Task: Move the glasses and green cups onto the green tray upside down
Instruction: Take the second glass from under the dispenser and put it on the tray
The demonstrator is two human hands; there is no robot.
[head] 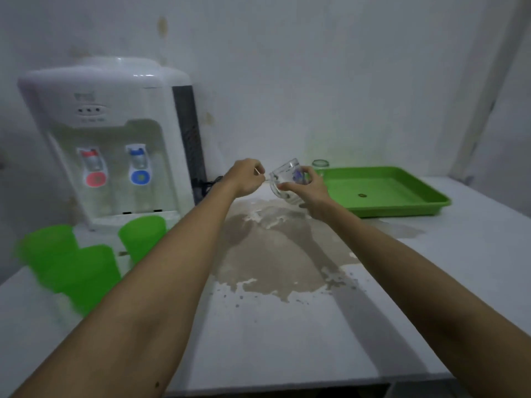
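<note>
We see a dim, grey-tinted scene, soft throughout. The 3 green cups (77, 262) at left smear with blur. Faint arm shadows fall on the table (287, 334), and wide-angle distortion bends the wall (316, 67) edges.

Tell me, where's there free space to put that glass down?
The green tray is almost bare, holding only a small dark speck. The white table near the person, between the forearms, is also free. It's crowded at left, where three green cups cluster before the water dispenser. A second glass stands behind the tray's left corner.
</note>
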